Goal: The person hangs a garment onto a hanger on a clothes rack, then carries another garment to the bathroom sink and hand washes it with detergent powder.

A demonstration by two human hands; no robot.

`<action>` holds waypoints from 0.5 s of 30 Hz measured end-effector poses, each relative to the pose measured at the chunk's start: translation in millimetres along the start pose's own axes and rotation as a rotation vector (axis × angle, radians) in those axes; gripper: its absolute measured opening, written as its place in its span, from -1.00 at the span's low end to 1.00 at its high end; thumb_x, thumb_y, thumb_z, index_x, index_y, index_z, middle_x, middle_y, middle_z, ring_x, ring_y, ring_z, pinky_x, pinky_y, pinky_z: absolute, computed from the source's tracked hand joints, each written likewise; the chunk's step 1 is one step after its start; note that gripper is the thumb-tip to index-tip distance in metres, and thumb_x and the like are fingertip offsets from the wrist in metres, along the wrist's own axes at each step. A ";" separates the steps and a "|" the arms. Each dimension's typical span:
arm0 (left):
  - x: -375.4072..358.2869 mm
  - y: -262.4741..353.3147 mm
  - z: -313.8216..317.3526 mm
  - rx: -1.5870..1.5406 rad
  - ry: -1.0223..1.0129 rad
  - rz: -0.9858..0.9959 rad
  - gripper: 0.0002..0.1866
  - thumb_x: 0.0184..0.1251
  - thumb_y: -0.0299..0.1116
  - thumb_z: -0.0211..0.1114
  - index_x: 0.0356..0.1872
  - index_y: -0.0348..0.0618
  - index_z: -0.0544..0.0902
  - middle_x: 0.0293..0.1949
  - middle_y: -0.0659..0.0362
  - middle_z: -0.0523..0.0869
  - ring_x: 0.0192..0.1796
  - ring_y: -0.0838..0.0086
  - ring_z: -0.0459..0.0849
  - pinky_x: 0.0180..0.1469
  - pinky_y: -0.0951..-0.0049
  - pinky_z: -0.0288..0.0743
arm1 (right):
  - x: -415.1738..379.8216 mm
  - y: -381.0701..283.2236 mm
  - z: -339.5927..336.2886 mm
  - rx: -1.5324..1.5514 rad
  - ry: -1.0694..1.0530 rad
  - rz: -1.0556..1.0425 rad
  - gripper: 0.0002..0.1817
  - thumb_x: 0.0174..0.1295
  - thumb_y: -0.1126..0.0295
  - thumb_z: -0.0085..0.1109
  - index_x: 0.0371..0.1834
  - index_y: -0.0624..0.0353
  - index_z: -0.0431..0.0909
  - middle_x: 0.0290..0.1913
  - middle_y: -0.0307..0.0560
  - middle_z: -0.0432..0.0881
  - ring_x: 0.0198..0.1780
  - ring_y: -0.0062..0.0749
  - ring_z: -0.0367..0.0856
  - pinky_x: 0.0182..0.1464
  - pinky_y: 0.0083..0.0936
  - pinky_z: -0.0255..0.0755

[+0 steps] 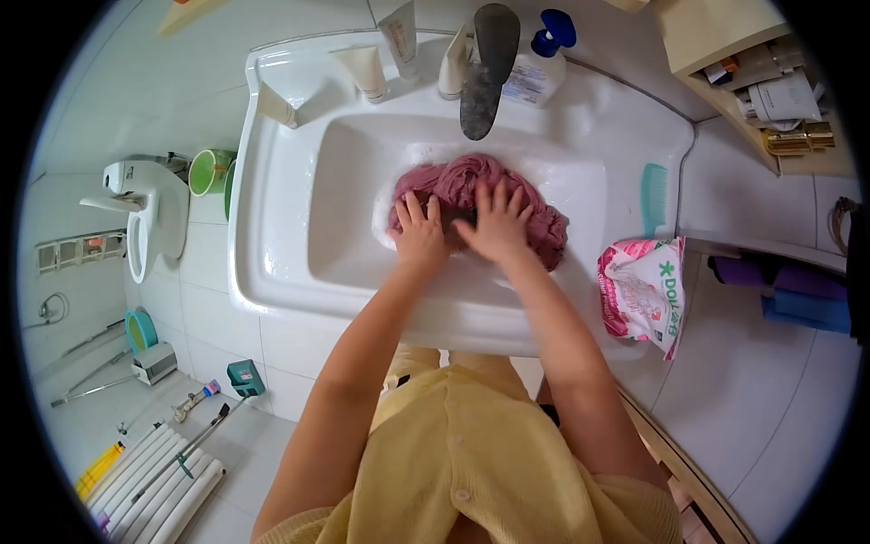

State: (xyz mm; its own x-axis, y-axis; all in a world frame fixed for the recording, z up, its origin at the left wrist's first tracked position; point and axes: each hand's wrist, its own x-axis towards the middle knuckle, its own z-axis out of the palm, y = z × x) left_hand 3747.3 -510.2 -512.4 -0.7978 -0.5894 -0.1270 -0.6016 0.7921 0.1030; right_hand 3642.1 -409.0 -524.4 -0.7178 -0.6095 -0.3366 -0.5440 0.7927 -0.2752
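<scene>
A wet, dusty-pink cloth (471, 170) lies bunched in the basin of the white sink (353, 204), with some suds around it. My left hand (420, 234) rests on the left part of the cloth, fingers spread. On the middle of the cloth lies my right hand (498, 222), its fingers also apart and its thumb pointing toward my left hand. Neither hand is closed round the cloth. Directly above the cloth is the dark faucet (488, 72).
Behind the basin stand tubes (364, 74) and a blue-topped pump bottle (536, 72). A teal comb (653, 199) and a pink-and-white packet (642, 292) lie on the right rim. A shelf (725, 45) juts out at upper right.
</scene>
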 end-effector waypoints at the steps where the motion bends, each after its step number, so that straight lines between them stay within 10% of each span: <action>1: 10.9 -7.4 9.2 -0.027 -0.024 0.031 -0.42 0.02 -0.26 0.42 0.13 -0.10 0.48 0.27 -0.06 0.37 0.21 0.00 0.47 0.07 0.16 0.54 | -8.3 -4.5 9.1 -0.157 -0.101 -0.073 -0.07 0.14 -0.13 0.21 0.53 -0.07 0.06 0.56 0.21 -0.10 0.55 0.33 -0.23 0.40 0.47 -0.39; 6: 58.0 -86.7 -16.4 -0.137 0.001 0.022 -0.76 0.12 -0.40 0.31 -0.16 -0.07 0.56 -0.08 0.12 0.61 0.07 0.17 0.56 0.06 0.15 0.50 | 5.6 66.3 29.8 -0.291 0.140 -0.413 -0.09 0.11 0.04 0.28 0.54 -0.16 0.05 0.53 -0.10 0.11 0.57 0.25 -0.26 0.38 0.53 -0.45; 12: 63.6 -84.5 -48.4 0.136 0.677 0.161 -0.78 0.09 -0.51 0.25 -0.19 -0.14 0.61 -0.09 0.07 0.60 0.06 0.10 0.50 0.16 0.13 0.34 | -15.4 31.4 5.4 -0.104 -0.041 -0.334 -0.26 0.01 0.21 0.36 0.32 -0.01 0.31 0.40 -0.13 0.25 0.48 0.21 -0.02 0.37 0.43 -0.15; 15: 30.8 -46.1 -33.7 -0.756 0.416 -0.141 -0.88 0.08 -0.59 0.16 -0.34 -0.22 0.59 -0.15 0.05 0.58 -0.07 0.17 0.53 0.02 0.19 0.38 | -1.3 11.6 3.4 -0.074 0.173 -0.089 -0.39 -0.06 0.26 0.41 0.11 0.03 0.39 0.30 -0.11 0.27 0.32 0.21 0.21 0.21 0.35 0.14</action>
State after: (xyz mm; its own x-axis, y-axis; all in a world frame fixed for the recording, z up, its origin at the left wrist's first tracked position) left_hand 3749.1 -570.2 -487.8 -0.5747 -0.8011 0.1674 -0.4433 0.4766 0.7592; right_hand 3638.2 -399.1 -530.2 -0.7260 -0.6707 -0.1522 -0.6344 0.7385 -0.2282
